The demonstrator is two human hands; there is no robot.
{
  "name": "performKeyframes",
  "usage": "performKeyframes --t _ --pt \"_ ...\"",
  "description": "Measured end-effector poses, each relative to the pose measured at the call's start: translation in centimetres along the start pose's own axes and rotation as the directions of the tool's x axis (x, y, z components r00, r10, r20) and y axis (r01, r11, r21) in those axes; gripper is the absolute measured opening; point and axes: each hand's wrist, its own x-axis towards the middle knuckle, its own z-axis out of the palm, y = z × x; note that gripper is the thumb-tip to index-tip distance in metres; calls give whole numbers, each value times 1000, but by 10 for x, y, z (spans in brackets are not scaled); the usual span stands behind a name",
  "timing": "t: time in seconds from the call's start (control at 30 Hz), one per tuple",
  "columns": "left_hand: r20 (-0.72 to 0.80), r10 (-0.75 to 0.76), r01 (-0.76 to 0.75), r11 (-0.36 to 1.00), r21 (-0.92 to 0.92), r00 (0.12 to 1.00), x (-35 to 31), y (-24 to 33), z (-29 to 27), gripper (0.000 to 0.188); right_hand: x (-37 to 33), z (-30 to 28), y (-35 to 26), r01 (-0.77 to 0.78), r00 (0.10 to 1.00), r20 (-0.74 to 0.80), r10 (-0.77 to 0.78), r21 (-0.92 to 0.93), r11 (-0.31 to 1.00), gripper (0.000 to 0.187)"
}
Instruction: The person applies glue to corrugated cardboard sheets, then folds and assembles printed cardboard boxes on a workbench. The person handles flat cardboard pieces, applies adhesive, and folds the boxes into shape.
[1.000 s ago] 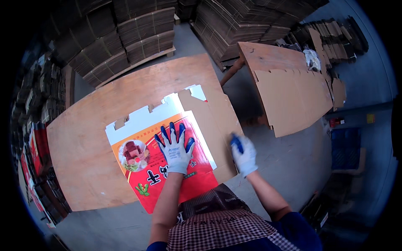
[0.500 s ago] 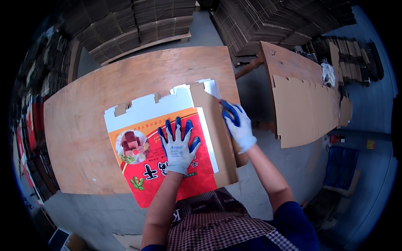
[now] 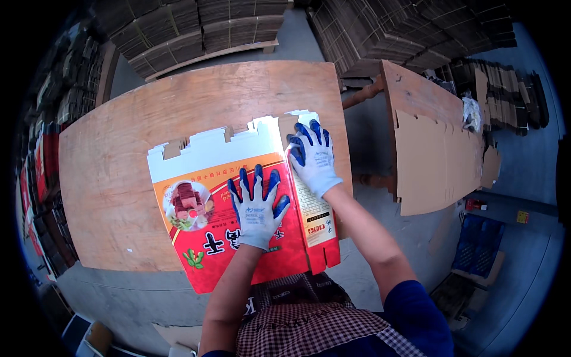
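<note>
A flat printed carton [image 3: 202, 241] in red, orange and white lies near the front edge of the wooden table, partly overhanging it. My left hand [image 3: 257, 211], in a white glove with blue fingertips, rests on the middle of its red face with fingers spread. On the carton's right-hand panel [image 3: 321, 229], printed in red and cream, my gloved right hand [image 3: 315, 156] lies with fingers stretched toward the far end. Notched white flaps [image 3: 208, 147] run along the carton's far edge. Neither hand is wrapped around anything.
The wooden table [image 3: 119, 178] extends to the left. At the right, brown cardboard sheets [image 3: 437, 160] lie on a second table [image 3: 416, 89]. Strapped cardboard stacks [image 3: 238, 30] stand on a pallet beyond the table. A blue plastic pallet [image 3: 477, 244] sits on the floor at right.
My right hand has moved from the carton's right edge inward onto its side panel. Printed surface now shows there instead of bare brown cardboard. My left hand stays on the red face.
</note>
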Motion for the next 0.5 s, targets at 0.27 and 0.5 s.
performKeyframes --t 0.27,0.5 --pt "41 -18 15 999 50 999 1 1 4 59 -6 26 -25 -64 970 -242 9 -219 974 43" --pt "-1 4 -4 998 59 1000 2 5 0 59 -153 11 -48 -17 997 -73 11 -78 997 51"
